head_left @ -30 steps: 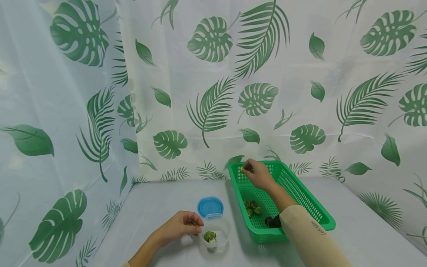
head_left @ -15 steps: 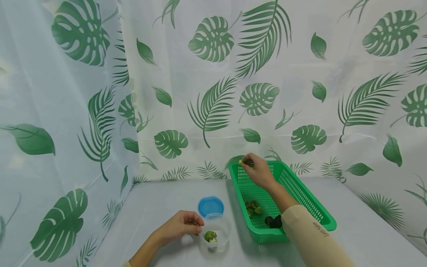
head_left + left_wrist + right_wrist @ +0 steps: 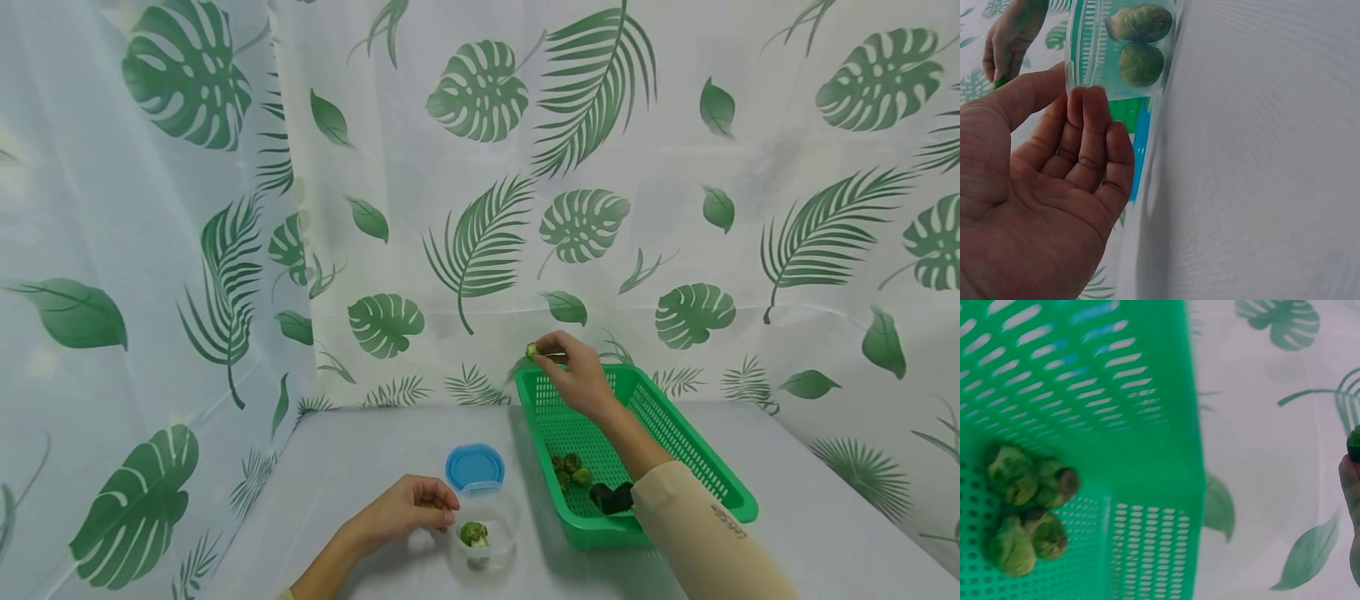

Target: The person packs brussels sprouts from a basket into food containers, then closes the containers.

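My right hand (image 3: 585, 379) is raised above the far left part of a green plastic basket (image 3: 600, 533). Between thumb and fingertips it pinches a Brussels sprout (image 3: 532, 351), which sticks out left past the basket's rim. In the right wrist view only a bit of that sprout (image 3: 1354, 445) shows at the right edge. My left hand (image 3: 412, 510) stays low at a small clear plastic container (image 3: 507, 533), thumb and fingertips holding its rim. Two Brussels sprouts (image 3: 1141, 64) lie inside the container, seen through its wall in the left wrist view.
A blue lid (image 3: 475, 467) lies just behind the container on the white table (image 3: 360, 442). Several more Brussels sprouts (image 3: 1013, 475) rest in the basket, with a dark, nearly black object (image 3: 611, 498) near its front. A leaf-print curtain (image 3: 480, 208) stands behind the table.
My right hand has risen with the Brussels sprout, moving slightly left until the sprout shows above the basket's rim. My left hand keeps its place at the container.
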Demonstrator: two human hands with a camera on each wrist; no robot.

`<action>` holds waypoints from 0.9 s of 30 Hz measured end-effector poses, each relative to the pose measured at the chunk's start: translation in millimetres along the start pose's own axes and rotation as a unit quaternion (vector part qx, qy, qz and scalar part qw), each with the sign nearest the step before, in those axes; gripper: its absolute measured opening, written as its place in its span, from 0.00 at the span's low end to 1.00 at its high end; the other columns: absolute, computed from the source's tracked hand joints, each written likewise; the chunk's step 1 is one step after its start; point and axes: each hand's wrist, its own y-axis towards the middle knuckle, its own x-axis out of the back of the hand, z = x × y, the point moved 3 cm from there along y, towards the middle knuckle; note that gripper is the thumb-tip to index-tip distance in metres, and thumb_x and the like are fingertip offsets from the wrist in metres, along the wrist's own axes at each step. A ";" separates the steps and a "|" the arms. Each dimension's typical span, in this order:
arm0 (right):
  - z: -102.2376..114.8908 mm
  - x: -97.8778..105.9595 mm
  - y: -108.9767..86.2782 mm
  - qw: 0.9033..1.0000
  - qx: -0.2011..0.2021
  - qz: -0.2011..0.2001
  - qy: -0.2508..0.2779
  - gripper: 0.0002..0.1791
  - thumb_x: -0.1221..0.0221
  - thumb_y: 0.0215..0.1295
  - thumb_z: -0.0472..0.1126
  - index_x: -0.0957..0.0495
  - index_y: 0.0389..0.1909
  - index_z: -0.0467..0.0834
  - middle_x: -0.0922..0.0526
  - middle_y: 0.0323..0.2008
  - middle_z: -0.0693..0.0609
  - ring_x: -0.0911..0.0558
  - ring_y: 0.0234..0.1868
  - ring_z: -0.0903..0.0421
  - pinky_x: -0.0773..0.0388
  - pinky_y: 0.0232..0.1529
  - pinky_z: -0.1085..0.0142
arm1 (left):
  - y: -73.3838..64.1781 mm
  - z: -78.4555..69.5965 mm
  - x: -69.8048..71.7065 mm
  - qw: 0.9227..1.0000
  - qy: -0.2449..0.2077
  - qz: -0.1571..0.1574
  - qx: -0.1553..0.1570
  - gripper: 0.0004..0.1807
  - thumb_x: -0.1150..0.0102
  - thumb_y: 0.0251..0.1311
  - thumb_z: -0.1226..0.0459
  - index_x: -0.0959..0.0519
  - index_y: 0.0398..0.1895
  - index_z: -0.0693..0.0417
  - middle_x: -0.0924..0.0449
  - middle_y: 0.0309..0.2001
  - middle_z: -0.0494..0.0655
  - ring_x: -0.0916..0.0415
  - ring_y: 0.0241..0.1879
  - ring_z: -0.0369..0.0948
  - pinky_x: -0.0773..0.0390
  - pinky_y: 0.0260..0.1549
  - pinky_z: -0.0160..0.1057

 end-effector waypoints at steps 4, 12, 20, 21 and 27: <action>13.0 -1.3 3.2 1.000 0.009 -0.001 0.015 0.09 0.38 0.74 0.35 0.20 0.51 0.41 0.15 0.49 0.46 0.14 0.55 0.50 0.16 0.56 0.57 | -0.1 0.8 0.0 1.000 -0.001 0.000 0.000 0.17 0.36 0.69 0.68 0.21 0.52 0.75 0.16 0.37 0.43 0.18 0.37 0.37 0.16 0.41 0.36; 37.8 -3.2 6.0 0.997 0.058 -0.014 0.039 0.09 0.37 0.72 0.30 0.19 0.50 0.37 0.15 0.47 0.43 0.13 0.53 0.46 0.15 0.54 0.63 | 0.0 0.5 -0.1 1.000 0.001 -0.005 0.001 0.17 0.36 0.68 0.68 0.22 0.52 0.75 0.16 0.37 0.43 0.18 0.37 0.37 0.16 0.40 0.36; 49.1 -5.8 2.9 0.996 0.067 -0.011 0.058 0.09 0.37 0.71 0.30 0.19 0.50 0.37 0.15 0.47 0.42 0.13 0.53 0.45 0.16 0.53 0.68 | 0.2 1.1 0.6 1.000 0.003 -0.003 0.000 0.16 0.36 0.68 0.68 0.21 0.52 0.74 0.16 0.37 0.43 0.19 0.37 0.37 0.17 0.40 0.35; 50.6 -5.8 2.0 0.996 0.067 -0.011 0.061 0.09 0.37 0.71 0.30 0.19 0.50 0.37 0.15 0.48 0.42 0.14 0.53 0.45 0.16 0.53 0.68 | 0.2 1.1 0.7 1.000 0.003 -0.003 0.000 0.16 0.36 0.68 0.68 0.21 0.52 0.75 0.16 0.37 0.43 0.19 0.37 0.37 0.17 0.40 0.35; 60.0 -5.5 -4.8 0.995 0.056 -0.018 0.083 0.09 0.36 0.71 0.31 0.18 0.50 0.38 0.14 0.48 0.43 0.13 0.52 0.47 0.17 0.52 0.72 | -0.3 0.3 0.8 1.000 0.001 -0.002 0.002 0.17 0.36 0.69 0.67 0.21 0.52 0.74 0.16 0.37 0.43 0.18 0.38 0.38 0.16 0.41 0.36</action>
